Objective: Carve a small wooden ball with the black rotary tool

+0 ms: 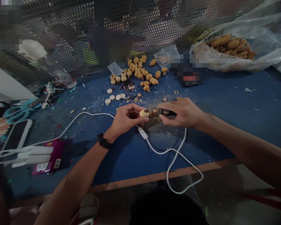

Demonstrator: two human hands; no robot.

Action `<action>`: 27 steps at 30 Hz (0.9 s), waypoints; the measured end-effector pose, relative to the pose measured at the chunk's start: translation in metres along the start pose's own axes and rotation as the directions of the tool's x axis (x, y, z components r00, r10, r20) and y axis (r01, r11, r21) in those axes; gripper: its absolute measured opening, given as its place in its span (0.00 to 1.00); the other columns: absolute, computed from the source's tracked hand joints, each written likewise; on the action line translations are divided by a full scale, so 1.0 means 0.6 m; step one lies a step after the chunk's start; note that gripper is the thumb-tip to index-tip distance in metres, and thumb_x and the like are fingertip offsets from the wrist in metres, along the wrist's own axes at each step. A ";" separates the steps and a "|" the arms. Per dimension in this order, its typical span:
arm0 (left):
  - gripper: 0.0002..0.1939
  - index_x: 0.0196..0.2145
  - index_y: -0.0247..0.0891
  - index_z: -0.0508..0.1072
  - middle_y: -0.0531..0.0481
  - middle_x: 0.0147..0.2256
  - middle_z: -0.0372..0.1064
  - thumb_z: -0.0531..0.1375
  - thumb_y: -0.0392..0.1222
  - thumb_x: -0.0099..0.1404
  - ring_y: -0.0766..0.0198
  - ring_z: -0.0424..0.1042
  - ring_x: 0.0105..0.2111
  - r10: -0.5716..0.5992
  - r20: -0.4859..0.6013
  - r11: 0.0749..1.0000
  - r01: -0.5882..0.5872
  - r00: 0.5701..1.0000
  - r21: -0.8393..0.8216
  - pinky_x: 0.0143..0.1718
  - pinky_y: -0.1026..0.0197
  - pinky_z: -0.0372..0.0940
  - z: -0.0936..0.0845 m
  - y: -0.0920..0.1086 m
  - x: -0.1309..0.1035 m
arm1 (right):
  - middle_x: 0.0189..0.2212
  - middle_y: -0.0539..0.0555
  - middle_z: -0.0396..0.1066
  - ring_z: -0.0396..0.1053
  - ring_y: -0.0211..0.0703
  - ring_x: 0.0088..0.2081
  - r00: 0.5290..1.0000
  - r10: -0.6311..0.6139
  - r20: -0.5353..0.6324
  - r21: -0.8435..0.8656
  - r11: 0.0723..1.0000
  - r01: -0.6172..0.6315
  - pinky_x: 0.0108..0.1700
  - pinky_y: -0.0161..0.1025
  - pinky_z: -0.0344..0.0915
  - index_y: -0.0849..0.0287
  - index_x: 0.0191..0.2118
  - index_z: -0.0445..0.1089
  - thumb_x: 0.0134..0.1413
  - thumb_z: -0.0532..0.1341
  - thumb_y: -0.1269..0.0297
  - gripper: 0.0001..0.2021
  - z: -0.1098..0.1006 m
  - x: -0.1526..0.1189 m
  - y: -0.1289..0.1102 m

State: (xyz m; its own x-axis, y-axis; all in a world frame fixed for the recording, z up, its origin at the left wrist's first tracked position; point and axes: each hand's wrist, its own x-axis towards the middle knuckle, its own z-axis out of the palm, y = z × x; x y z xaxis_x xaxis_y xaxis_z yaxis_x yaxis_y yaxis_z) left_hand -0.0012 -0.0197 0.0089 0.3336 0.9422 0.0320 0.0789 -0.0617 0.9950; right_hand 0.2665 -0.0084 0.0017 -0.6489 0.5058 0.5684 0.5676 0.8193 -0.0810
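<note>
Fingers grip gourd, tool; littered blue table, perforated screen behind.

Our left hand pinches and our right hand grips, close together, both arms reaching in.

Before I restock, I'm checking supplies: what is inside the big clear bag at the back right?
The clear bag holds a pile of what look like small tan gourds. Cloudy folds hide the lower part, so anything deeper cannot be seen.
</note>
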 end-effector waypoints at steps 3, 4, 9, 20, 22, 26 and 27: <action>0.24 0.36 0.35 0.80 0.47 0.30 0.82 0.82 0.46 0.44 0.64 0.80 0.25 -0.013 -0.004 1.000 0.013 1.000 -0.014 0.27 0.65 0.78 0.003 0.003 0.000 | 0.29 0.51 0.81 0.75 0.40 0.27 1.000 0.022 -0.012 0.002 1.000 -0.021 0.30 0.37 0.61 0.57 0.47 0.77 0.67 0.58 0.58 0.13 0.003 -0.001 0.001; 0.25 0.36 0.35 0.80 0.47 0.30 0.82 0.82 0.46 0.43 0.64 0.80 0.25 -0.018 -0.005 1.000 0.018 1.000 -0.014 0.27 0.65 0.78 0.004 0.004 0.000 | 0.29 0.51 0.81 0.74 0.40 0.27 1.000 0.025 -0.008 0.001 1.000 -0.025 0.29 0.37 0.61 0.56 0.46 0.77 0.67 0.58 0.58 0.13 0.003 -0.001 0.002; 0.25 0.35 0.35 0.79 0.48 0.29 0.82 0.82 0.45 0.42 0.64 0.80 0.25 -0.033 -0.001 0.999 0.033 0.999 -0.017 0.27 0.66 0.77 0.004 0.007 -0.001 | 0.28 0.50 0.80 0.75 0.41 0.28 1.000 0.005 -0.014 -0.006 1.000 -0.006 0.30 0.37 0.61 0.56 0.46 0.76 0.67 0.58 0.59 0.12 0.002 0.000 0.002; 0.24 0.35 0.36 0.79 0.49 0.29 0.82 0.82 0.44 0.43 0.65 0.80 0.25 -0.022 -0.002 1.000 0.021 1.000 -0.012 0.26 0.67 0.76 0.003 0.004 0.000 | 0.30 0.51 0.81 0.74 0.41 0.28 0.999 0.008 0.038 -0.027 1.000 -0.007 0.29 0.37 0.60 0.56 0.47 0.77 0.68 0.58 0.58 0.13 0.001 -0.002 0.000; 0.24 0.35 0.36 0.79 0.49 0.28 0.82 0.82 0.43 0.42 0.64 0.80 0.25 -0.037 -0.007 0.999 0.037 0.999 -0.014 0.26 0.67 0.76 0.003 0.006 0.000 | 0.30 0.51 0.81 0.75 0.41 0.28 0.999 0.023 0.027 -0.027 0.999 -0.023 0.30 0.38 0.60 0.56 0.47 0.76 0.68 0.57 0.58 0.13 0.003 -0.002 0.001; 0.24 0.35 0.35 0.80 0.48 0.29 0.82 0.82 0.45 0.43 0.64 0.80 0.25 -0.033 -0.012 0.999 0.033 0.999 0.007 0.27 0.65 0.76 0.003 0.006 -0.001 | 0.29 0.51 0.81 0.74 0.41 0.28 0.999 0.034 0.024 -0.016 0.999 -0.034 0.29 0.38 0.59 0.56 0.47 0.76 0.67 0.57 0.58 0.13 0.004 -0.002 0.000; 0.24 0.35 0.35 0.80 0.48 0.28 0.82 0.82 0.45 0.43 0.64 0.80 0.25 -0.029 -0.013 1.000 0.029 1.000 0.008 0.26 0.65 0.76 0.003 0.006 -0.001 | 0.29 0.51 0.81 0.74 0.41 0.28 0.999 0.027 0.027 -0.014 1.000 -0.027 0.29 0.38 0.58 0.56 0.47 0.76 0.67 0.57 0.57 0.13 0.003 -0.001 0.000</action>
State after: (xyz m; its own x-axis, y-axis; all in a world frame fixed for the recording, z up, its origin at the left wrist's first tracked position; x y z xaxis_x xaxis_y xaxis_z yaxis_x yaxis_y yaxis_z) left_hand 0.0005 -0.0209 0.0123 0.3193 0.9476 0.0048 0.0955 -0.0372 0.9947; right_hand 0.2661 -0.0083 -0.0001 -0.6466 0.5351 0.5437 0.5922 0.8014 -0.0845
